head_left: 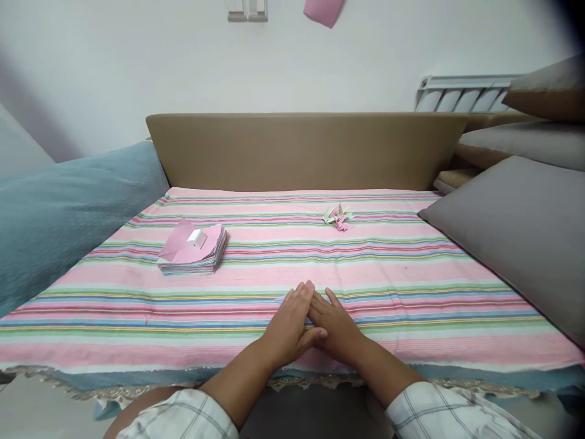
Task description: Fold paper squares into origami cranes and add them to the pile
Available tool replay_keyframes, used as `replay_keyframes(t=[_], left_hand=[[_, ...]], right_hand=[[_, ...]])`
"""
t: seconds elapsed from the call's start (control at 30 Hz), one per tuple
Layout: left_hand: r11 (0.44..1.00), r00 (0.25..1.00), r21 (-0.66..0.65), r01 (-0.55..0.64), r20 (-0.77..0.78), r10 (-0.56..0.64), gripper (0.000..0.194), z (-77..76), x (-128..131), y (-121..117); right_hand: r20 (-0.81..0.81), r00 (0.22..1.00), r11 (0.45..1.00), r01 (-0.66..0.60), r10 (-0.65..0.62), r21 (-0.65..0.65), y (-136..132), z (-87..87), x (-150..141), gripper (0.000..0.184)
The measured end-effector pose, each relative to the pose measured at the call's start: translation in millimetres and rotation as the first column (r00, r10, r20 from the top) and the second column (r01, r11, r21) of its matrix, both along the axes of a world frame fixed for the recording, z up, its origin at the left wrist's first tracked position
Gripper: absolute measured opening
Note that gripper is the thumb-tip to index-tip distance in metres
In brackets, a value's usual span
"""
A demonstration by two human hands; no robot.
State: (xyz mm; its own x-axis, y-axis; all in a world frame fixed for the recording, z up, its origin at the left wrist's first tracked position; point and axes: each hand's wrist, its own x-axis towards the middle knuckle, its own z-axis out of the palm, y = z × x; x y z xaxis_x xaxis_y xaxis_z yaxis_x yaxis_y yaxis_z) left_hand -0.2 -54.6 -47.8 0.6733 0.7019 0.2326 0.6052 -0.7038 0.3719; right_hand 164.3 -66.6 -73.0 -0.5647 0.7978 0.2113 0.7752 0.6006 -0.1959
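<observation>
My left hand (292, 323) and my right hand (336, 326) lie flat on the striped cloth (256, 347), their fingertips meeting and partly overlapping. The fingers of both are stretched out, with nothing gripped. A pale lavender edge (279, 299), which looks like paper, peeks out beside my left fingers; most of it is hidden under the hands. Beyond my right hand sit small folded paper pieces (339, 217) in pink and pale green. To the left stands a stack of square coloured paper (214, 253), with a small white block (197, 238) on its top pink sheet.
A brown backrest (301, 152) runs along the far side against a white wall. Grey cushions (516, 225) are piled at the right, and a blue covered armrest (82, 207) borders the left. A pink paper (323, 11) is on the wall.
</observation>
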Motion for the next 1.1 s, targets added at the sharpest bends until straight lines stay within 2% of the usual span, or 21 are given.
replay_keyframes(t=[0.1,0.2,0.37,0.53,0.7,0.77,0.8,0.87,0.9,0.97,1.03,1.1], left_hand=[[0.998,1.000,-0.067,-0.022,0.001,0.022,0.081,-6.9,11.1,5.4],[0.995,0.998,-0.083,-0.058,-0.026,0.056,0.081,-11.9,11.3,9.9],[0.998,0.990,0.036,-0.049,-0.127,0.053,0.087,-18.0,3.6,9.9],[0.992,0.964,0.126,-0.030,-0.257,0.062,0.089,-17.4,-6.8,5.8],[0.990,0.951,0.142,-0.004,-0.305,0.048,0.107,-16.6,-11.1,4.4],[0.990,0.948,0.143,-0.006,-0.313,0.051,0.108,-16.9,-10.5,4.5],[0.990,0.947,0.140,-0.009,-0.316,0.053,0.107,-16.8,-10.1,4.5],[0.991,0.947,0.129,-0.017,-0.317,0.057,0.105,-16.0,-9.3,4.1],[0.992,0.947,0.123,-0.022,-0.315,0.060,0.104,-15.4,-9.0,3.8],[0.993,0.950,0.113,-0.032,-0.306,0.066,0.103,-14.4,-8.7,2.8],[0.993,0.953,0.106,-0.046,-0.295,0.076,0.104,-14.4,-8.7,1.6],[0.992,0.954,0.106,-0.062,-0.285,0.090,0.106,-15.6,-8.7,0.7]], right_hand=[[0.001,1.000,1.000,-0.016,0.016,-0.011,-0.2,3.3,0.5,0.071],[-0.035,0.999,1.000,-0.002,0.001,-0.007,-0.7,3.0,1.3,0.071],[-0.062,0.996,0.998,0.056,-0.057,-0.019,-1.3,-7.2,3.5,0.072],[-0.046,0.984,0.985,0.171,-0.171,-0.004,-5.8,-11.8,10.5,0.060],[-0.041,0.946,0.947,0.321,-0.321,-0.027,-8.2,1.0,24.3,0.058],[-0.143,0.914,0.924,0.382,-0.380,-0.018,-5.9,9.4,25.7,0.052],[-0.245,0.888,0.917,0.398,-0.390,-0.018,-3.7,13.6,23.7,0.049],[-0.537,0.777,0.937,0.341,-0.327,-0.077,3.5,20.7,12.7,0.050],[-0.671,0.680,0.950,0.280,-0.297,-0.137,8.4,23.1,4.0,0.051],[-0.839,0.466,0.960,0.138,-0.281,-0.245,19.8,25.4,-17.4,0.054],[-0.907,0.231,0.933,0.011,-0.353,-0.361,30.9,24.4,-38.9,0.057],[-0.896,0.012,0.891,-0.107,-0.443,-0.442,38.8,21.4,-55.1,0.059]])
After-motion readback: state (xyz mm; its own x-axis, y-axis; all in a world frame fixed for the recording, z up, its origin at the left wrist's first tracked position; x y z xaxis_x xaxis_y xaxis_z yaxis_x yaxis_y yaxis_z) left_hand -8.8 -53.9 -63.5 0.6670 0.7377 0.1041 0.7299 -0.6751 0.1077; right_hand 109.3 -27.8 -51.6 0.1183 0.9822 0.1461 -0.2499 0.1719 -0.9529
